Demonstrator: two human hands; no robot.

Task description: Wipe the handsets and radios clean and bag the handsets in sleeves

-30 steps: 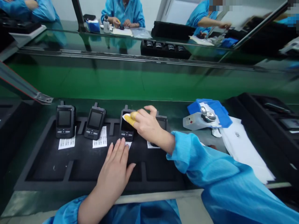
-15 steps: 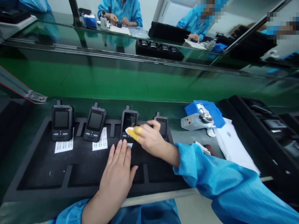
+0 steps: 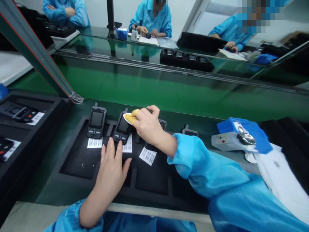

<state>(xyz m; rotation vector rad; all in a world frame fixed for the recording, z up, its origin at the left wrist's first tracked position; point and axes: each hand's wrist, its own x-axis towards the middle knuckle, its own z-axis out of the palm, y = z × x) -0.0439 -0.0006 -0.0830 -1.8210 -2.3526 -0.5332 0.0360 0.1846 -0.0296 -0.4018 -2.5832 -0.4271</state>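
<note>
My right hand (image 3: pixel 148 125), with yellow finger cots on two fingers, pinches a small white wipe (image 3: pixel 129 119) against the screen of a black handheld device (image 3: pixel 122 129) with a stub antenna. At that device's lower edge, the outstretched fingertips of my left hand (image 3: pixel 112 162) rest, holding nothing. To its left stands a similar device (image 3: pixel 97 121). Two more devices are on the right: one is partly behind my right hand, the other (image 3: pixel 190 131) mostly behind my sleeve. Printed white label sheets (image 3: pixel 148 156) lie below several devices in a black foam tray (image 3: pixel 72 161).
On the right, a dispenser bottle (image 3: pixel 224 141) with a metal top stands by a blue box (image 3: pixel 260 138) and white sheets (image 3: pixel 277 170). Another foam tray (image 3: pixel 45 124) with devices is at left. A slanted metal post (image 3: pixel 45 61) rises there. Co-workers sit beyond the green partition (image 3: pixel 145 87).
My right hand and the wipe have moved left from the third device to the second. My left hand has followed to the second device's lower edge. The view has swung left.
</note>
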